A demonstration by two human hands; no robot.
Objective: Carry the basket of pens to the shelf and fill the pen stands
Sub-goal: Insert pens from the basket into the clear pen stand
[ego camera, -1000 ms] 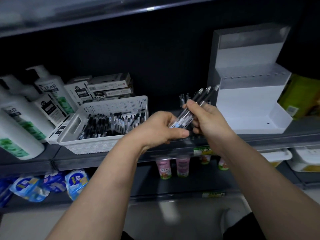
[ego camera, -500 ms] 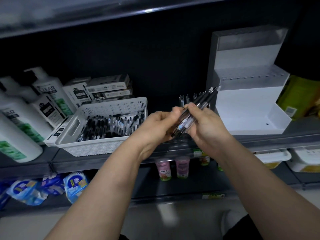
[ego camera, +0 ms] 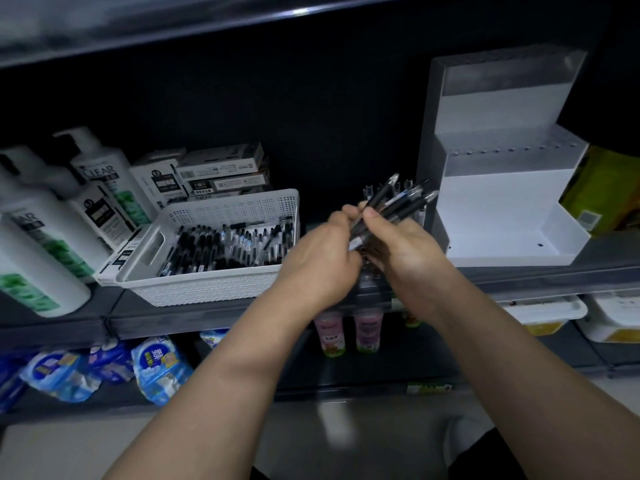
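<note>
At the left of the frame white shampoo bottles (ego camera: 45, 237) stand and lean on the dark shelf (ego camera: 519, 277), with a stack of small white boxes (ego camera: 221, 171) behind them toward the centre. Just right of the bottles sits the white perforated basket (ego camera: 207, 289), on the shelf near its front edge. It holds loose pens (ego camera: 228, 247), most of them black, lying in a thick layer across its floor.

Right of the basket, at the centre of the frame, the two hands meet in front of the shelf edge. The left hand (ego camera: 322, 261) has its fingers curled round the lower end of a bundle of pens (ego camera: 391, 206). The right hand (ego camera: 408, 251) is closed round the same bundle from the other side, thumb on top, touching the left hand's fingertips. The bundle tilts up and to the right, its ends fanned out a little and pointing toward the white stepped pen stand (ego camera: 495, 202). A few upright pen tops show just behind the bundle; what holds them is hidden by the hands.

The pen stand stands at the right of the shelf, with a row of small holes along its middle step and a bare tray at its foot. A yellow-green packet (ego camera: 606, 192) is just beyond it at the right edge.

On the lower shelf lie blue packs (ego camera: 104, 368) at the left, small pink bottles (ego camera: 346, 332) below the hands, and white trays (ego camera: 547, 310) at the right
</note>
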